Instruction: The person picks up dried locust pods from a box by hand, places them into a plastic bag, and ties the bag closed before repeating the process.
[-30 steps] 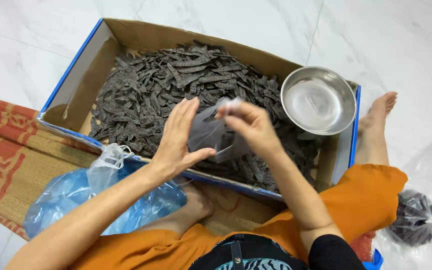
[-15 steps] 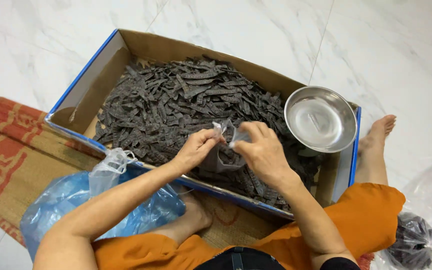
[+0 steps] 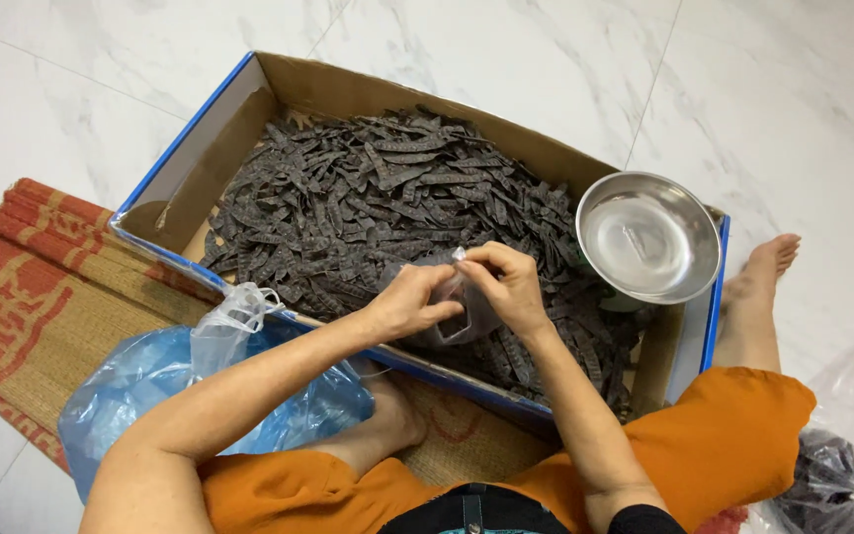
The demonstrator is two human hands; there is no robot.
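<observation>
Head view: I look straight down at my two hands over a cardboard box.
Left hand (image 3: 409,304): mine, one; fingers curled and pinching the near edge of a small clear bag (image 3: 455,309).
Right hand (image 3: 508,285): mine, one; thumb and fingertips pinched on the bag's top, just beside my left.
Small clear bag: one between my hands; thin, see-through plastic, crumpled, with dark pieces showing inside it; it hangs just above the front part of the box.
Dark strips (image 3: 368,198): too many to count; flat, grey-black, ridged like dried pods, heaped across nearly the whole box.
Cardboard box (image 3: 205,148): one; brown inside, blue along its outer edges, open at the top, sitting on the floor in front of my legs.
Metal bowl (image 3: 647,237): one; round, shiny, resting on the box's right corner.
Blue plastic bag (image 3: 160,381): one; puffy, with a knotted clear top, by my left forearm.
Woven mat (image 3: 22,297): one; red and tan, under the box's left corner.
Second clear bag (image 3: 835,475): one; dark contents, far right by my knee.
White tiled floor (image 3: 546,59): all around.
</observation>
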